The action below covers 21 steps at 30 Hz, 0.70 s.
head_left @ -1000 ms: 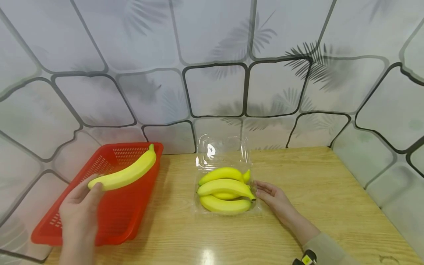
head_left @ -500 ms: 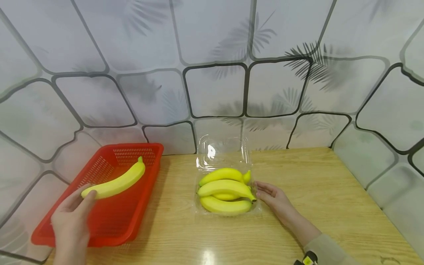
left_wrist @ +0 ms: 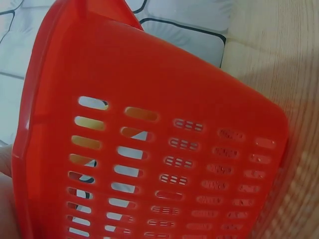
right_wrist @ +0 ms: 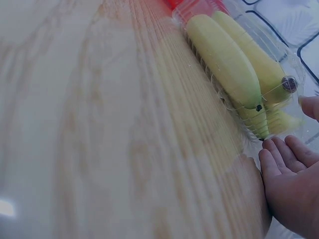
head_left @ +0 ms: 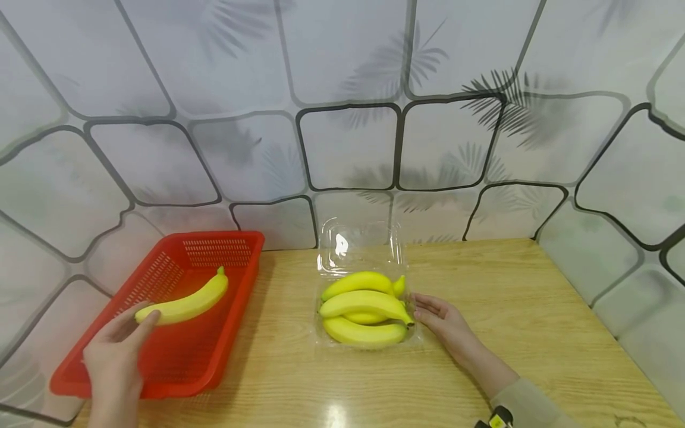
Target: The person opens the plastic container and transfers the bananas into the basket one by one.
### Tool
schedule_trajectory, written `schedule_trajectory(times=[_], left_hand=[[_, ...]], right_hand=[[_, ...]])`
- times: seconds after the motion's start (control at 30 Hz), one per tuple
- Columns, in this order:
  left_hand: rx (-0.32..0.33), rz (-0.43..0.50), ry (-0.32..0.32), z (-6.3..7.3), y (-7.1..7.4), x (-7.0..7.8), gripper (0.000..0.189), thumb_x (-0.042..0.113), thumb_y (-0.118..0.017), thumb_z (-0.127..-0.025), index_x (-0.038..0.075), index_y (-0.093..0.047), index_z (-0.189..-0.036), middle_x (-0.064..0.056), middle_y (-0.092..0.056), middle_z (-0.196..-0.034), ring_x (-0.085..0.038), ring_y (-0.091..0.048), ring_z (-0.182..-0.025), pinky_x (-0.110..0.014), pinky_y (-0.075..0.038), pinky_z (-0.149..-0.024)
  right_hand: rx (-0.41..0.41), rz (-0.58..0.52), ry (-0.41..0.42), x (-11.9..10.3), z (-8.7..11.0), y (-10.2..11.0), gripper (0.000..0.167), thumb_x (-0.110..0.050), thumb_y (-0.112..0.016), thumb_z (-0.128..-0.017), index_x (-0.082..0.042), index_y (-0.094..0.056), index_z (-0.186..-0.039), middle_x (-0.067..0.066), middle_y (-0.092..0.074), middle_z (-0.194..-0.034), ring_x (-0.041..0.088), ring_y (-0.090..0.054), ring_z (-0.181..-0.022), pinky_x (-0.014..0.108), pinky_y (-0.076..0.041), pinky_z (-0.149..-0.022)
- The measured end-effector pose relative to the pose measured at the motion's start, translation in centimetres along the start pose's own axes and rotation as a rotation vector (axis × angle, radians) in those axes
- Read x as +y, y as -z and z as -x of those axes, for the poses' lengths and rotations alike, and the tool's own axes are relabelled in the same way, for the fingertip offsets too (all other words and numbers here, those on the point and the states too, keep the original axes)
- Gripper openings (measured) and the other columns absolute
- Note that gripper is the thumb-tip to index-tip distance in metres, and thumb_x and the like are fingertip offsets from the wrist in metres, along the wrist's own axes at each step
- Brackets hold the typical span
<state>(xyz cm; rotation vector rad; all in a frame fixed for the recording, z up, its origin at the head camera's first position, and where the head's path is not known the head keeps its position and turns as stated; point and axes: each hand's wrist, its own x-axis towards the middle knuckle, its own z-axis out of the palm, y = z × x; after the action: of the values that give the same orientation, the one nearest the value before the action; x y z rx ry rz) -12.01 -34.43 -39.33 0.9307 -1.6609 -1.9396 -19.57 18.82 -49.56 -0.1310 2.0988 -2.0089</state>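
Note:
In the head view my left hand (head_left: 115,353) pinches a yellow banana (head_left: 187,306) by its end, thumb on the near side. The banana hangs inside the red plastic basket (head_left: 231,351), its stem end pointing up and to the right. A clear clamshell box (head_left: 332,345) stands at mid-table with several bananas (head_left: 366,304) in it and its lid (head_left: 364,238) raised. My right hand (head_left: 441,318) rests at the box's right side, fingers extended. In the right wrist view those fingertips (right_wrist: 279,144) lie close against the clear wall. The basket's slotted wall (left_wrist: 149,74) hides most of my left hand.
The wood-grain table (head_left: 471,267) stretches to the right and front of the box. Behind it and on both sides rises a patterned wall (head_left: 348,142). The basket stands close to the left wall.
My left hand has brought the banana down and leftward, lower into the basket. The right hand, the box and its bananas have stayed where they were.

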Motion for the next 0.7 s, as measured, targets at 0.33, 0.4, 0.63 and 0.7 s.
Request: schedule_trajectory(times=[0.33, 0.4, 0.63, 0.7], left_hand=[[-0.054, -0.276, 0.021, -1.0, -0.3, 0.1, 0.041, 0.035, -0.084, -0.093, 0.039, -0.073, -0.132, 0.036, -0.066, -0.084, 0.002, -0.05, -0.106, -0.036, -0.032, -0.122], [-0.068, -0.319, 0.013, -1.1, -0.3, 0.1, 0.038, 0.036, -0.084, -0.093, 0.041, -0.074, -0.129, 0.037, -0.065, -0.082, 0.003, -0.049, -0.104, -0.039, -0.033, -0.123], [-0.148, -0.445, 0.005, -1.5, -0.2, 0.1, 0.036, 0.039, -0.084, -0.093, 0.04, -0.074, -0.128, 0.039, -0.062, -0.08, 0.004, -0.047, -0.103, -0.056, -0.029, -0.13], [-0.171, -0.499, -0.004, -1.7, -0.2, 0.1, 0.039, 0.04, -0.083, -0.094, 0.036, -0.073, -0.131, 0.039, -0.061, -0.08, 0.003, -0.046, -0.104, -0.056, -0.033, -0.127]], right_hand=[[0.002, 0.001, 0.003, -0.1, 0.1, -0.1, 0.06, -0.009, -0.059, -0.107, 0.014, -0.035, -0.157, 0.033, -0.037, -0.165, -0.017, -0.058, -0.114, 0.006, -0.047, -0.102], [0.003, 0.0, 0.003, 0.0, 0.0, 0.0, 0.06, -0.009, -0.059, -0.107, 0.014, -0.035, -0.157, 0.033, -0.037, -0.165, -0.017, -0.058, -0.114, 0.005, -0.047, -0.102], [0.008, -0.002, 0.003, 0.1, 0.0, 0.0, 0.06, -0.008, -0.06, -0.107, 0.013, -0.036, -0.157, 0.032, -0.038, -0.165, -0.016, -0.059, -0.113, 0.006, -0.047, -0.101], [0.005, 0.0, 0.002, 0.1, 0.0, 0.0, 0.06, -0.009, -0.06, -0.107, 0.013, -0.036, -0.157, 0.032, -0.038, -0.165, -0.016, -0.058, -0.114, 0.006, -0.047, -0.102]])
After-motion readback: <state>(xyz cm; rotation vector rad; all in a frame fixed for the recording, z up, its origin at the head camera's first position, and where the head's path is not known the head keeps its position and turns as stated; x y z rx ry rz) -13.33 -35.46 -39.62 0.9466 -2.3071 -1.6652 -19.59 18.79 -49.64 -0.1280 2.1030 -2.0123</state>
